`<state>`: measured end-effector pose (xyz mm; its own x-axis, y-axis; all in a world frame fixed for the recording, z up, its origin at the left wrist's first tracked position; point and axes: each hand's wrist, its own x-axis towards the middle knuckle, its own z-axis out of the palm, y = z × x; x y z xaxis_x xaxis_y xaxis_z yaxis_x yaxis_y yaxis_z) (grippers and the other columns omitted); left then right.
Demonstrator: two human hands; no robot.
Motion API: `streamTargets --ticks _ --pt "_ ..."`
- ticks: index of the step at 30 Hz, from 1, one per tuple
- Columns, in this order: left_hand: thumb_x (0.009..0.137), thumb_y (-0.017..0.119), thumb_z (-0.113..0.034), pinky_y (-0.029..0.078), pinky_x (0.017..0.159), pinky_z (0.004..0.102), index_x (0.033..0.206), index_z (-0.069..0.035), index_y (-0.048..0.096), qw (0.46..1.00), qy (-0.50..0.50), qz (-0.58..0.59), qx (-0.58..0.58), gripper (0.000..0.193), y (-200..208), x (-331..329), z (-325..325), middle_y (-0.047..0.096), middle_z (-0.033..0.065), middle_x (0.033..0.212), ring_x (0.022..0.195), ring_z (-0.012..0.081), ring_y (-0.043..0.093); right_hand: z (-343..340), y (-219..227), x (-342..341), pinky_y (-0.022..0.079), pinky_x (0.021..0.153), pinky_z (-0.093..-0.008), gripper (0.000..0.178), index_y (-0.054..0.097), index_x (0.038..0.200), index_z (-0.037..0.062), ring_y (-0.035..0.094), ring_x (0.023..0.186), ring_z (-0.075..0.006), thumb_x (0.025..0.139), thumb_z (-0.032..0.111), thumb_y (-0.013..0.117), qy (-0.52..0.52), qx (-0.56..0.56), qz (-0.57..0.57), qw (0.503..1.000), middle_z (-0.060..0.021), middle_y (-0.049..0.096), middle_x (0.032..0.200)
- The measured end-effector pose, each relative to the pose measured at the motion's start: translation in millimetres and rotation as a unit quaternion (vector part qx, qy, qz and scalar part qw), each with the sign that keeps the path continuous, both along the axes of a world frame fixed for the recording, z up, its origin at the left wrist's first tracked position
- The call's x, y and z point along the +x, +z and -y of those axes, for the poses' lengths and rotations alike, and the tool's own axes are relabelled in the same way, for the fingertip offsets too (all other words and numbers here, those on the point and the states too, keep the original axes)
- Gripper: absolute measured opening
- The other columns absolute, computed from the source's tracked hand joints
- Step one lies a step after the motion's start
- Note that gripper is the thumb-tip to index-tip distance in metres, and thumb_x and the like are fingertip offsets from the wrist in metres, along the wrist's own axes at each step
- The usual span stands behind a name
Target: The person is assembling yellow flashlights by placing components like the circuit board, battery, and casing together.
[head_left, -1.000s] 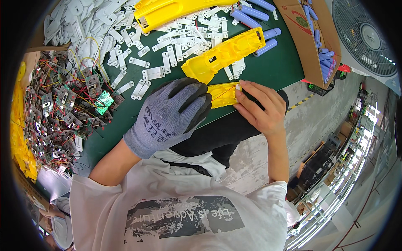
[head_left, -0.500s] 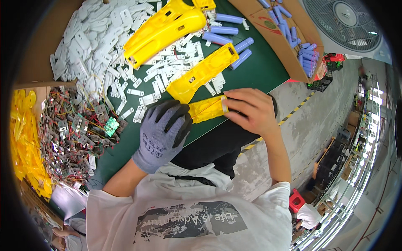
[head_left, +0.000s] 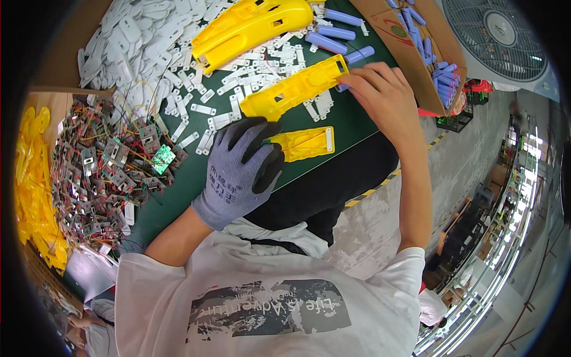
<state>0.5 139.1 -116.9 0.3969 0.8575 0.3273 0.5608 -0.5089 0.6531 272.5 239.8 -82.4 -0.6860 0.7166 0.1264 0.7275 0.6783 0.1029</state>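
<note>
My left hand (head_left: 244, 166), in a grey-blue glove with dark fingertips, is closed on the left end of a short yellow plastic shell (head_left: 306, 144) at the table's near edge. A white strip sits across that shell's right end, and a thin wire runs along its inside. My bare right hand (head_left: 382, 98) curls its fingers over a blue cylindrical battery cell (head_left: 342, 87), mostly covered by them, beside the right end of a longer open yellow shell (head_left: 297, 87). The thumb is hidden. Another blue cell (head_left: 359, 55) lies just beyond the fingers.
Large yellow shells (head_left: 256, 30) lie farther back among white plastic pieces (head_left: 137, 53). Wired circuit boards (head_left: 107, 172) pile up at left, beside yellow parts (head_left: 33, 184). A cardboard box (head_left: 397, 44) of blue cells and a fan (head_left: 499, 35) stand at right.
My right hand has left the short shell's right end and moved up and away to the blue cell beside the longer shell. The left hand keeps its hold. The view has shifted slightly.
</note>
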Motion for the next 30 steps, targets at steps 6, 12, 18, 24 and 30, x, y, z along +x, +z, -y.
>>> streamTargets --ticks 6,12,18,24,30 --pt "0.063 0.073 -0.007 0.042 0.090 0.0457 0.092 -0.009 0.056 1.000 -0.002 0.014 0.016 0.034 -4 -1 1 0.056 0.0078 0.120 0.112 0.0316 0.051 32 -2 -7 0.046 0.076 -0.0313 0.034 0.065 0.100 0.0141 0.061 0.087 -0.0197 0.068 0.008 0.077 -0.035 -0.012 -0.204 0.978 -0.0003 0.068 0.092" --pt "0.063 0.073 -0.004 0.043 0.089 0.0460 0.093 -0.008 0.057 1.000 -0.008 0.018 0.013 0.034 -5 0 1 0.057 0.0088 0.117 0.110 0.0334 0.052 75 -8 -45 0.048 0.071 -0.0315 0.031 0.070 0.091 0.0106 0.061 0.079 -0.0204 0.063 0.008 0.082 -0.004 -0.111 -0.449 0.887 -0.0013 0.068 0.087" --pt "0.065 0.072 -0.008 0.039 0.093 0.0474 0.098 -0.009 0.057 1.000 -0.016 -0.007 0.003 0.036 -4 -4 3 0.052 0.0095 0.123 0.113 0.0327 0.049 77 -23 -53 0.046 0.073 -0.0305 0.033 0.071 0.094 0.0169 0.059 0.083 -0.0186 0.063 0.009 0.081 -0.009 -0.183 -0.390 0.902 0.0033 0.065 0.091" --pt "0.066 0.071 -0.009 0.039 0.095 0.0477 0.104 -0.010 0.058 0.999 -0.029 -0.004 -0.028 0.041 -3 -7 5 0.052 0.0108 0.124 0.115 0.0333 0.048 87 -26 -54 0.047 0.073 -0.0324 0.035 0.071 0.095 0.0176 0.060 0.088 -0.0195 0.063 0.008 0.081 0.007 -0.109 -0.349 0.931 0.0028 0.064 0.096" --pt "0.067 0.071 -0.010 0.041 0.092 0.0459 0.109 -0.011 0.060 0.997 -0.010 0.076 -0.020 0.044 4 -9 1 0.056 0.0093 0.117 0.108 0.0327 0.052 86 -20 -53 0.049 0.082 -0.0353 0.038 0.070 0.103 0.0205 0.061 0.096 -0.0213 0.067 0.011 0.078 0.050 -0.055 -0.232 0.970 0.0012 0.064 0.110"
